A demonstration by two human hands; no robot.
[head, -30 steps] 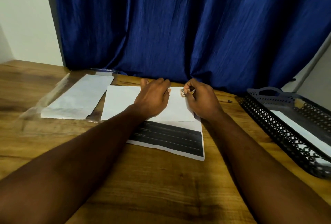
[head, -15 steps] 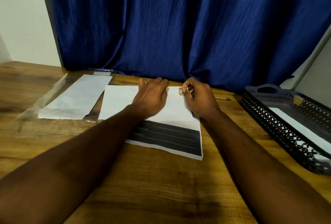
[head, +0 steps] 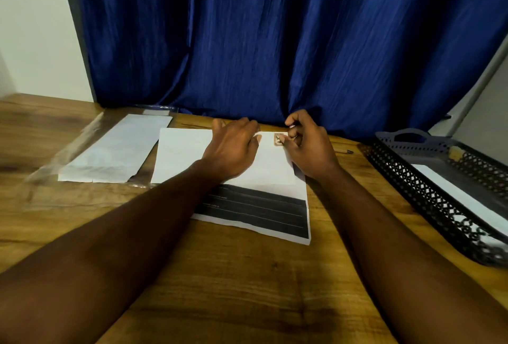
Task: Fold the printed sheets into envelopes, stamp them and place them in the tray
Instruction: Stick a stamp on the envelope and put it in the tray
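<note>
Envelope (head: pixel 187 156): white one, lying flat with its long axis running left to right in front of the person. Its far right corner is sitting right under the pinch.
Stamp (head: pixel 279 140): small brownish square, sitting on that far right corner, edges looking lined up with the envelope's.
Right hand (head: pixel 308 145): fingers are curling in and pinching at the stamp's right edge, thumb tip touching it. Pretty tight grip from the looks of it.
Left hand (head: pixel 233 151): lying palm down just left of the pinch, fingers fairly straight, pressing the envelope flat and not grasping anything.
Printed sheet (head: pixel 261 209): lying under the envelope and sticking out on the near side of the pinch, with dark bands running the same left-right way.
Tray (head: pixel 428 197): black lattice thing, sitting well to the right of the pinch, long side angling away toward the far right. It's holding a white envelope (head: pixel 461 200) lying flat along its length, plus a small yellowish bit at the far end that I honestly can't make out.
Plastic sleeve (head: pixel 115 151): clear, lying well to the left of the pinch, holding more white envelopes.
Pen (head: pixel 345 152): thin one, lying just right of the right hand.
Table (head: pixel 220 275): wood, carrying all of it.
Curtain (head: pixel 275 41): blue, hanging right behind the pinch.
</note>
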